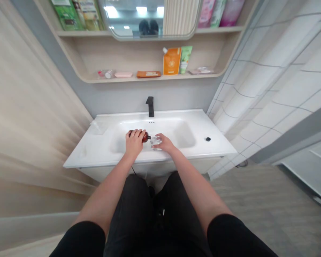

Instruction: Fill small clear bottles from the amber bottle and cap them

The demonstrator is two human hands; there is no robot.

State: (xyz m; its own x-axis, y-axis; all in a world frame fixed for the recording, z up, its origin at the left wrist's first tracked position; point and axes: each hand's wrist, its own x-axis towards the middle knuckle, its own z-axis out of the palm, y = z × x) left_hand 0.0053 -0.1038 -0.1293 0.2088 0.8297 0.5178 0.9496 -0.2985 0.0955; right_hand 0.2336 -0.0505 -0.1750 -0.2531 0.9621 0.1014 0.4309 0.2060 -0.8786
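Note:
Over the front of the white sink basin [183, 134], my left hand [135, 142] is wrapped round a brown bottle [145, 137]. The bottle lies tilted on its side, its dark neck pointing right. My right hand [164, 143] grips a small clear cup [155, 140] right at the bottle's mouth. Whether the two touch, and whether any liquid runs between them, is too small to tell. A small black cap [208, 139] rests on the counter to the right of the basin.
Behind the basin stands a black faucet [150, 106]. A crumpled clear item [98, 127] lies on the left counter [96, 150]. Above, a shelf [117, 80] holds an orange pouch [172, 62], a green tube [186, 60] and small packets. A mirror [149, 21] hangs over it.

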